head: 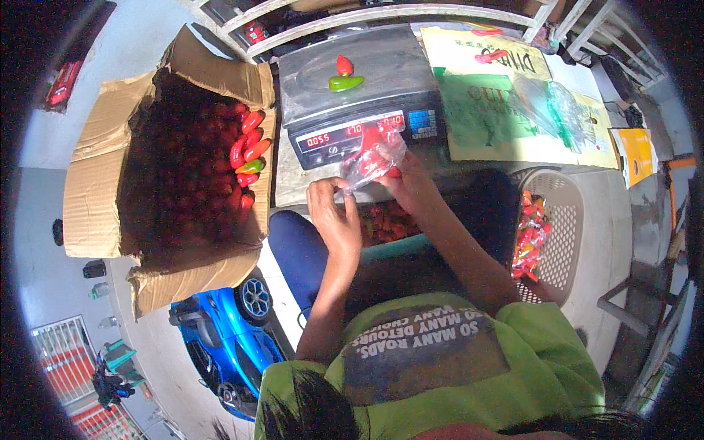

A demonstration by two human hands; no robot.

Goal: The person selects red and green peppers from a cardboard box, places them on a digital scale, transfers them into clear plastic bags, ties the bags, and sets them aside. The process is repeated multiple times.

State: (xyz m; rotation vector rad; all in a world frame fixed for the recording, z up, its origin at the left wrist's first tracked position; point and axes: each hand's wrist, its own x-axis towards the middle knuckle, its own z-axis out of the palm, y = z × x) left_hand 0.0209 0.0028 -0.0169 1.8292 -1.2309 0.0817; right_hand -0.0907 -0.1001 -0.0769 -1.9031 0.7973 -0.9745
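Observation:
Between my hands is a clear plastic bag of red peppers (375, 157), in front of a digital scale (352, 137) with a lit red display. My left hand (335, 212) pinches the twisted end of the bag. My right hand (410, 184) grips the filled part from the other side. On the scale's grey platform lie a red pepper (345, 66) and a green pepper (346, 83). To the left, an open cardboard box (99, 181) holds many peppers, mostly red, its inside largely in dark shadow.
A beige perforated basket (561, 231) with bagged peppers stands at right. Flattened yellow packaging (495, 148), clear plastic bags (561, 113) and a red clip-like thing (491, 56) lie beyond it. More red peppers (385, 220) are below the scale. A blue toy car (236, 341) stands lower left.

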